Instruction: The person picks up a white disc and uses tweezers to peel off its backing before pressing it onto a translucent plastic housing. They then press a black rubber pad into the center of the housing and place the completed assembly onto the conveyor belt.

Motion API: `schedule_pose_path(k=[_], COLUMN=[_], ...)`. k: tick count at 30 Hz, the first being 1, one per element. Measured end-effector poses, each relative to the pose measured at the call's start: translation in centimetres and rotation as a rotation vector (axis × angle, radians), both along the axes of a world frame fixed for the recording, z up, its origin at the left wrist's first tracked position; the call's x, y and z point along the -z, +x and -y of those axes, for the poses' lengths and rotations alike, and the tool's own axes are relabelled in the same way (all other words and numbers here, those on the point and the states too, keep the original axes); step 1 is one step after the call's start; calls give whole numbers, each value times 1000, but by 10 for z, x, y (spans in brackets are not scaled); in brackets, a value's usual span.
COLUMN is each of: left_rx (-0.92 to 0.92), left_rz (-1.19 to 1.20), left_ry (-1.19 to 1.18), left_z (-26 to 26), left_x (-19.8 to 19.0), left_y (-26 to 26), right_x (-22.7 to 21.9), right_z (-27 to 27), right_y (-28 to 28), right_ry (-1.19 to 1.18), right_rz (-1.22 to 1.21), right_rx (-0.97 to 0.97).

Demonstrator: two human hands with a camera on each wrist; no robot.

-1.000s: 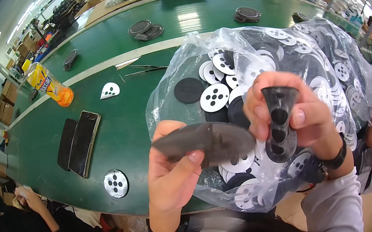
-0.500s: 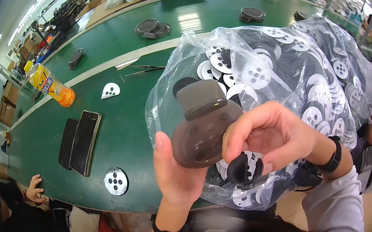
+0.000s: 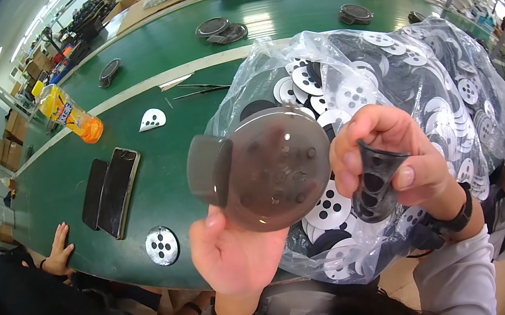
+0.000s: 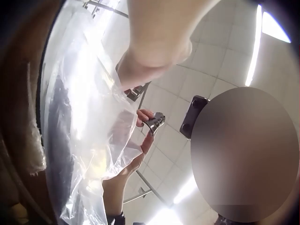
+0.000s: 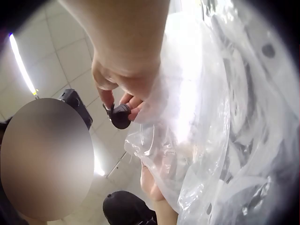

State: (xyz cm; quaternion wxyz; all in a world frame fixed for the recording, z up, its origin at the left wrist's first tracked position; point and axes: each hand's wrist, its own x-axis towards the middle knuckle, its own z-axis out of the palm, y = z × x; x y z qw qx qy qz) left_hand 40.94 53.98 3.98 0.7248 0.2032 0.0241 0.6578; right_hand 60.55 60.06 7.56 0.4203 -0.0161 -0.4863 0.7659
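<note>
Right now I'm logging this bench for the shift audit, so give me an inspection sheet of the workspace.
Surface: long green table, pale strip along it.
Job's things: smoky translucent round plastic cover; small black perforated rubber piece.
Clutter: clear plastic bag of black-and-white dotted discs, two dark phones, orange drink bottle, loose silver dotted disc, tweezers.
Grippers: left hand holds the cover; right hand pinches the rubber piece.
Cables: nothing seen.
Surroundings: another person's hand at the table edge.
</note>
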Motion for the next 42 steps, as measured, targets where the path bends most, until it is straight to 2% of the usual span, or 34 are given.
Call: schedule_pose_path(k=[2, 3, 5, 7, 11, 13, 17, 19, 20, 22, 23, 26, 27, 30, 31, 32, 38, 40, 42], left_rx=[49, 27, 8, -154, -115, -56, -134, -541, -540, -875, -903, -955, -989, -940, -903, -902, -817, -1005, -960], left_rz=[51, 14, -19, -514, -388, -210, -386, -553, -552, -611, -581, -669, -645, -709, -591, -590, -600, -436, -529], left_ry=[40, 21, 0, -144, -105, -90, -15, -136, -129, 42, 77, 147, 235, 370, 318, 320, 374, 291, 356], left_z=[-1, -1, 1, 5, 6, 4, 6, 8, 8, 5, 7, 9, 5, 2, 4, 3, 0, -6, -8], left_x=[2, 2, -2, -10, -1, -1, 4, -2, -3, -4, -4, -7, -3, -3, -7, -6, -5, -1, 15], left_y=[0, 0, 3, 6, 3, 3, 8, 23, 29, 38, 40, 43, 43, 39, 44, 44, 47, 57, 43], right_x=[0, 4, 4, 2, 5, 4, -4, -11, -11, -11, -11, -11, -13, -17, -16, -16, -14, -12, -11], right_z=[0, -5, -2, 1, -4, -3, 4, 9, 12, 19, 23, 26, 27, 29, 29, 28, 28, 27, 26], right_y=[-1, 1, -3, -6, -4, -3, -2, -2, -3, -7, -8, -10, -11, -15, -14, -14, -12, -12, -12], right_ry=[-35, -5, 15, 18, 21, -3, -40, 19, 25, 69, 84, 110, 113, 0, 74, 149, 139, 166, 193], right_rz=[12, -35, -60, -96, -103, -75, -13, 147, 145, 207, 250, 280, 283, 307, 323, 340, 300, 299, 296], right_rx=[9, -86, -82, -81, -94, -99, 7, 188, 191, 265, 294, 326, 326, 333, 358, 383, 370, 371, 370])
